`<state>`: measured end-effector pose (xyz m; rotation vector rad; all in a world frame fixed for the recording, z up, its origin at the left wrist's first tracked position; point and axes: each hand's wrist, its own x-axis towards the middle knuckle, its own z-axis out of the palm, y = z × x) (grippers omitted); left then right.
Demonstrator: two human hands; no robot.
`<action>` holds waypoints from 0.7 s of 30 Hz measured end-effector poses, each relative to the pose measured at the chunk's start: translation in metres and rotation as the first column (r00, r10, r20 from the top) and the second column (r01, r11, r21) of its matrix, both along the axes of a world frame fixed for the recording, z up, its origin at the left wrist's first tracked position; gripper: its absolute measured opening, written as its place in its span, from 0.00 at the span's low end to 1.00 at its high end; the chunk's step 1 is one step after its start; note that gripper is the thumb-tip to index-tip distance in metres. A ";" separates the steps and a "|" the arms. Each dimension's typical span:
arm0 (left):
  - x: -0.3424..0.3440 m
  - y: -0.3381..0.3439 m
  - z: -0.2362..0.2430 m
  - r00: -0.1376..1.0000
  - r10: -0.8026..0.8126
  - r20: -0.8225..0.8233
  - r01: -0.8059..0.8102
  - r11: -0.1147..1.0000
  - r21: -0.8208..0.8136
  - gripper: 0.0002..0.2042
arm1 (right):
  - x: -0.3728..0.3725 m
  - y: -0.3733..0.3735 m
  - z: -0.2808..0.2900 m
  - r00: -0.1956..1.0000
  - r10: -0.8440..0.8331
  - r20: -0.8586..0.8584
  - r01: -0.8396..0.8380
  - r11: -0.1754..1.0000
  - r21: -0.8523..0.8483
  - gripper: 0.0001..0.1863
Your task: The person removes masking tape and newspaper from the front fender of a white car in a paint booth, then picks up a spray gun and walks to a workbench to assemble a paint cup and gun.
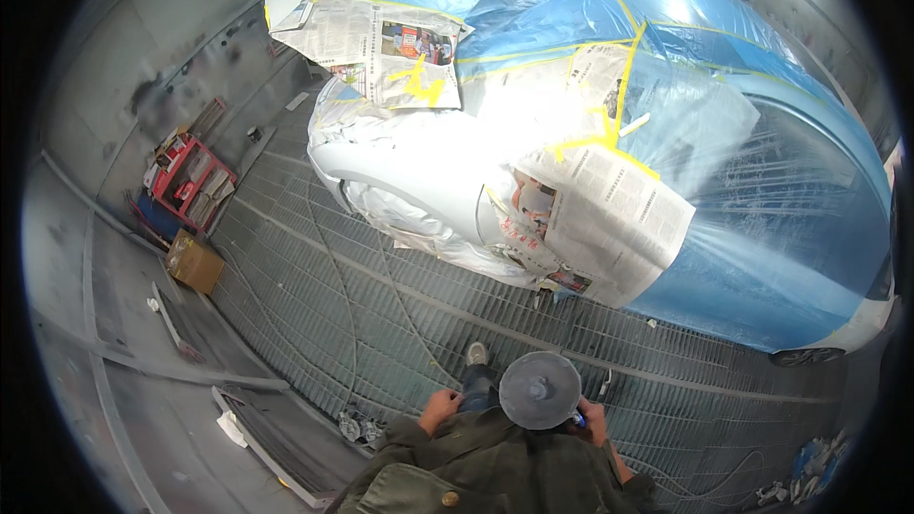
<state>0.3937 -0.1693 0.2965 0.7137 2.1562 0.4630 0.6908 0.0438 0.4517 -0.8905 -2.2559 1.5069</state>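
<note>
My right hand [592,422] grips a spray gun with blue parts and a round grey cup [539,390] on top, seen from above, at my waist. My left hand [441,406] hangs by my leg with curled fingers; anything inside them is too small to make out. Ahead stands a car with a white front panel [414,176], partly washed out by glare. Around the panel are newspaper sheets [628,228], yellow tape, white wrapping and blue plastic sheeting [766,266].
A slatted floor [314,314] with hoses runs under me and the car. By the left wall are a red rack [190,181], a cardboard box [195,262] and metal panels lower down. Crumpled scraps [804,471] lie at the lower right.
</note>
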 end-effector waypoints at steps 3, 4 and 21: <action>-0.006 -0.001 -0.013 0.999 -0.011 0.044 0.012 1.000 -0.017 0.18 | 0.004 0.001 -0.015 1.000 0.022 -0.011 -0.021 0.999 0.046 0.36; -0.005 -0.005 -0.022 0.999 -0.009 0.034 0.010 1.000 -0.015 0.19 | 0.005 0.003 -0.020 0.999 0.040 -0.013 -0.039 0.997 0.074 0.35; -0.008 0.000 -0.034 1.000 0.012 -0.002 -0.012 0.998 0.054 0.18 | -0.010 0.005 0.002 0.999 0.012 0.046 -0.011 1.000 -0.015 0.33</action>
